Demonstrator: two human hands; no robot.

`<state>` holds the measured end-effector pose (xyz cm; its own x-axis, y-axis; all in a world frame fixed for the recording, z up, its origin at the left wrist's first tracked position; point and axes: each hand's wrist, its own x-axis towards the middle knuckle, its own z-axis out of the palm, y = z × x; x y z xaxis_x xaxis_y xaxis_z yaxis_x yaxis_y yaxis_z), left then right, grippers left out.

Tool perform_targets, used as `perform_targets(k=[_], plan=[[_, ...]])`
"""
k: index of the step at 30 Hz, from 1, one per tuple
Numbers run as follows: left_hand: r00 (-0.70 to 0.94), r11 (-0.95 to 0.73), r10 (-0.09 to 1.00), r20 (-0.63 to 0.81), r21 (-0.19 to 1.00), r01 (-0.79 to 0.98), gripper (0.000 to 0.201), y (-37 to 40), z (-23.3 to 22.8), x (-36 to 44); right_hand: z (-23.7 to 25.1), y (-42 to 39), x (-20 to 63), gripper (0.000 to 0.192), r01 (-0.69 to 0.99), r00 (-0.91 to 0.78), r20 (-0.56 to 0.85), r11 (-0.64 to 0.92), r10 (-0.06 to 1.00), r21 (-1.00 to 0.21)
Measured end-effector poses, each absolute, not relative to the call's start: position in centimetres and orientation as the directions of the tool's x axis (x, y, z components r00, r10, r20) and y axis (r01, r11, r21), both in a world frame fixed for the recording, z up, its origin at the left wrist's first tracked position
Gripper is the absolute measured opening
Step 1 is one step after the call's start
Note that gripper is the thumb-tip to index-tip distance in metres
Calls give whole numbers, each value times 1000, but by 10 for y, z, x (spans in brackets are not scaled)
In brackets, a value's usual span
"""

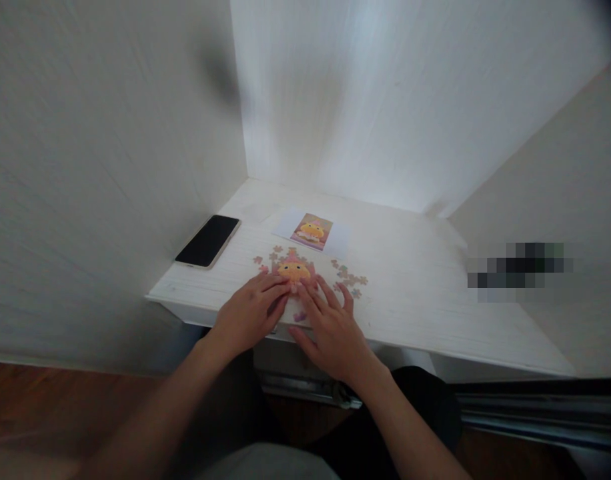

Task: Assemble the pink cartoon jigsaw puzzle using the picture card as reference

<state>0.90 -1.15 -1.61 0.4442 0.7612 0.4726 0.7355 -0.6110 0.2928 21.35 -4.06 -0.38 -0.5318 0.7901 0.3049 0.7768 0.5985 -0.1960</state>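
Observation:
A partly joined jigsaw puzzle [294,270] with a yellow cartoon figure lies near the front edge of the white shelf. My left hand [253,307] rests at its lower left, fingers stretched out and fingertips touching the puzzle. From the lower right, my right hand [330,327] reaches onto it with fingers spread and thumb apart. Loose jigsaw pieces [349,275] lie scattered to the right, and a few more sit at the upper left. Between the hands is a purplish piece [299,317]. The fingers hide the puzzle's lower part.
Behind the puzzle, a reference picture [312,231] of the same figure lies on white paper [339,239]. A dark-screened phone [209,241] is at the left of the shelf [410,287]. White walls enclose the back and sides. A blurred-out dark patch appears at the right.

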Motion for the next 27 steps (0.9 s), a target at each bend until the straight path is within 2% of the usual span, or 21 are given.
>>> perform_targets(k=[9, 15, 18, 22, 27], plan=[[460, -617, 758, 462, 279, 736, 29, -13, -18, 9, -1, -38, 216, 52, 786, -511, 270, 571, 816, -238], [503, -634, 747, 435, 240, 735, 31, -13, -15, 9, -2, -37, 223, 63, 777, -543, 248, 592, 802, -213], [520, -644, 737, 431, 216, 734, 32, -14, -13, 9, -1, -33, 231, 66, 780, -493, 316, 572, 811, -251], [543, -657, 722, 428, 180, 732, 31, -15, -10, 10, -2, -28, 253, 49, 789, -334, 438, 501, 835, -355], [587, -673, 708, 391, 123, 729, 34, -15, -7, 12, -10, -33, 268, 39, 744, -375, 397, 528, 837, -409]])
